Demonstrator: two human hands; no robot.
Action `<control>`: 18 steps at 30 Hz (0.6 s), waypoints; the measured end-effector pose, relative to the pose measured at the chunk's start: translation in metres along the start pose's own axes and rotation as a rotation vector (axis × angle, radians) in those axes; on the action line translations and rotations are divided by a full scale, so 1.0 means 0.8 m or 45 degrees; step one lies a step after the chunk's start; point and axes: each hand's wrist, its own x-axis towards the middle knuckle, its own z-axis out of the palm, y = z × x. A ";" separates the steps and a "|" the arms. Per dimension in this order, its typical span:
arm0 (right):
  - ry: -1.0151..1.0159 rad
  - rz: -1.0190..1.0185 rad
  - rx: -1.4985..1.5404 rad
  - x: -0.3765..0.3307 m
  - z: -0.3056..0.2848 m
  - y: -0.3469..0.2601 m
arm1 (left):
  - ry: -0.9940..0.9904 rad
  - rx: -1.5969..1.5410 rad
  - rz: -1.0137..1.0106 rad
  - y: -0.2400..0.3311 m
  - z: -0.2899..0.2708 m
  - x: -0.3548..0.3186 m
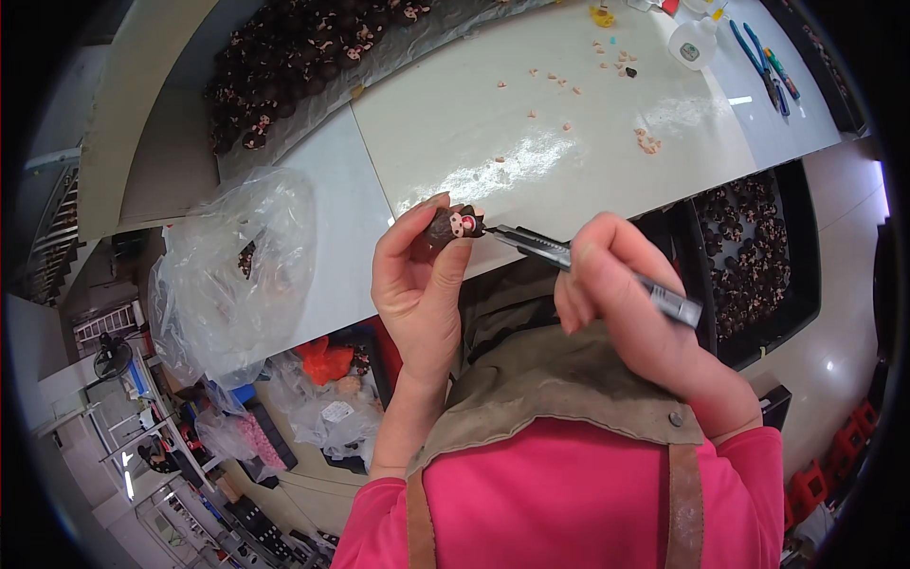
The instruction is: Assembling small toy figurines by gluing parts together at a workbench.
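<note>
Between the thumb and fingers of my left hand (417,270) is a small dark brown figurine head (444,228) with a pinkish face and a red mouth. My right hand (621,284) grips a grey utility knife (536,247), its handle running back under the fingers. The knife's dark tip points left and meets, or almost meets, the right side of the figurine; exact contact is too small to tell. Both hands are raised over the near edge of the white table (455,133).
Many similar dark pieces (294,66) lie heaped at the back left, more in a black crate (754,256) at right. A clear plastic bag (232,275) covers the left table end. Pinkish scraps (647,142), a white bottle (692,45) and blue-handled pliers (758,62) lie farther back.
</note>
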 end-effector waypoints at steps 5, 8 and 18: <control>-0.221 -0.250 -0.680 -0.003 -0.005 -0.003 | 0.018 -0.112 -0.128 0.004 0.000 0.003; -0.184 -0.147 -0.460 -0.001 -0.004 0.002 | 0.019 -0.056 -0.078 0.004 -0.001 0.001; 0.067 0.172 0.324 0.009 0.003 0.006 | -0.028 0.016 0.059 -0.010 -0.012 -0.002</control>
